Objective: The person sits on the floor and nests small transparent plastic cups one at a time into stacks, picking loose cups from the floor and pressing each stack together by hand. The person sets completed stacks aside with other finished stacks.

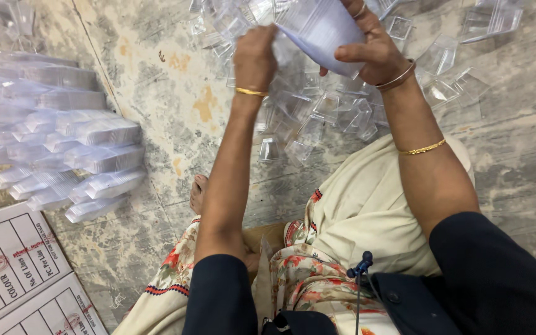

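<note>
Worn, stained concrete floor (156, 93), w/ you sitting on it, one bare foot (198, 191) showing by your knee. Your right hand (367, 53) has its fingers wrapped around a nested stack of clear plastic cups (317, 25), held up near the top of the view, thumb pressed on its side. Your left hand (254, 56) is up against the stack's open end, fingers curled in; can't tell exactly what they pinch, since the back of the hand hides the tips. Below both hands lies a loose heap of single clear cups (317, 111), spread across the floor in front of your lap. Off to your left, finished stacks of cups (63, 142) lie on their sides in rows, and printed cardboard box flaps (20, 273) sit at the corner.

Risks, as I judge it: the stack is thin, slick plastic, so squeezing too hard could crack or warp a cup; a loose grip lets the stack slide apart and drop into the heap. The side rows look unbraced & could roll if bumped.
</note>
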Tool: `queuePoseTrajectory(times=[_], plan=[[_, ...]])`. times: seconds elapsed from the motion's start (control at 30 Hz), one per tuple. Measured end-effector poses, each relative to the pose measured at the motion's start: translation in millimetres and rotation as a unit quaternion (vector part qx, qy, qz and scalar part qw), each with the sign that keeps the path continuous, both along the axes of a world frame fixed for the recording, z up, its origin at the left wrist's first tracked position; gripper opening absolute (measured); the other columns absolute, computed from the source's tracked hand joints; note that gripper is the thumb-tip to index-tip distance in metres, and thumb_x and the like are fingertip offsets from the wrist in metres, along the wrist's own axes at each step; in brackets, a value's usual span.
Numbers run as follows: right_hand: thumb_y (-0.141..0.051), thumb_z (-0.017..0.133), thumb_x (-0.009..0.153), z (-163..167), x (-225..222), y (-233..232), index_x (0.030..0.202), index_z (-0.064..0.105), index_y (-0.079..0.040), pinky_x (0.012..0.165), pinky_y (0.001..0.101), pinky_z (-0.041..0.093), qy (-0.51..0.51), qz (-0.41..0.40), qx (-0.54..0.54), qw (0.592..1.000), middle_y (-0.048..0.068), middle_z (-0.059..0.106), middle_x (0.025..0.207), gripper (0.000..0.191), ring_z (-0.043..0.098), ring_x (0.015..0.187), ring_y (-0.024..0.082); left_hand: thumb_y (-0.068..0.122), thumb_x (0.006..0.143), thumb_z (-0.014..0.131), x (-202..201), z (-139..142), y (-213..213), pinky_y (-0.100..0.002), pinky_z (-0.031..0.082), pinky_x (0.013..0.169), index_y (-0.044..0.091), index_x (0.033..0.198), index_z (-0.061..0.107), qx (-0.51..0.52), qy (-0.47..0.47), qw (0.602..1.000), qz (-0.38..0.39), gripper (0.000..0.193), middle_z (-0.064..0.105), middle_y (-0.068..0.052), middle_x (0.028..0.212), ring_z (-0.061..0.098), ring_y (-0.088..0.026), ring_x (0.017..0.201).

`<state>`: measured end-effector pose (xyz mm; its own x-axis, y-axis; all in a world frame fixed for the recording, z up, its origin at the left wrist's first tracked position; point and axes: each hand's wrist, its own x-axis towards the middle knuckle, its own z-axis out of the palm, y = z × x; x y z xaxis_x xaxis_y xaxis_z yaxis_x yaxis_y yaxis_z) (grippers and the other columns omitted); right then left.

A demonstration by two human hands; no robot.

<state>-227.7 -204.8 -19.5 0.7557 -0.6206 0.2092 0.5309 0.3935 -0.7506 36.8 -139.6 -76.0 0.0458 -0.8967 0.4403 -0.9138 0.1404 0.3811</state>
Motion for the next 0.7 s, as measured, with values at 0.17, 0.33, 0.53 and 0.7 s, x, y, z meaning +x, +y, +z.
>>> queuePoseTrajectory(times=[0.17, 0.33, 0.53, 0.7], plan=[[-0.018, 0.077, 0.099, 8.0, 2.7, 1.6, 0.151, 0.053, -0.011, 0.083, 0.0408, 0.064, 0.065, -0.011, -0.036, 0.997, 0.01, 0.068, 0.119, 0.058, 0.071, 0.096, 0.02, -0.007, 0.086, 0.071, 27.8, 61.2, 4.7, -0.031, 0.055, 0.065, 0.005, 0.11, 0.07, -0.082, 0.239, 0.966, 0.056, 0.027, 0.065, -0.01, 0.094, 0.068, -0.02, 0.074], [-0.016, 0.078, 0.102, 9.2, 6.8, 2.3, 0.159, 0.046, -0.014, 0.083, 0.0401, 0.065, 0.075, -0.016, -0.049, 0.996, 0.006, 0.067, 0.127, 0.065, 0.07, 0.1, 0.018, -0.007, 0.093, 0.068, 34.1, 108.7, 8.4, -0.029, 0.052, 0.069, 0.002, 0.1, 0.063, -0.109, 0.199, 0.973, 0.037, 0.013, 0.066, -0.006, 0.086, 0.065, -0.018, 0.075], [-0.017, 0.081, 0.099, 9.9, 6.9, 0.3, 0.16, 0.048, -0.012, 0.125, 0.0348, 0.041, 0.134, -0.058, -0.189, 0.971, 0.006, 0.055, 0.157, 0.069, 0.052, 0.142, 0.018, -0.007, 0.1, 0.068, 40.0, 128.4, 8.9, -0.03, 0.045, 0.068, 0.0, 0.1, 0.066, -0.12, 0.336, 0.934, 0.004, 0.007, 0.062, -0.007, 0.085, 0.055, -0.018, 0.074], [-0.019, 0.082, 0.089, 16.1, 15.6, 6.2, 0.159, 0.048, -0.012, 0.129, 0.0354, 0.034, 0.173, -0.028, -0.243, 0.954, 0.005, 0.053, 0.159, 0.078, 0.048, 0.149, 0.018, 0.001, 0.102, 0.072, 24.1, 140.6, 14.4, -0.029, 0.048, 0.068, 0.004, 0.11, 0.076, 0.02, 0.344, 0.937, -0.061, 0.009, 0.07, -0.003, 0.09, 0.058, -0.014, 0.075]])
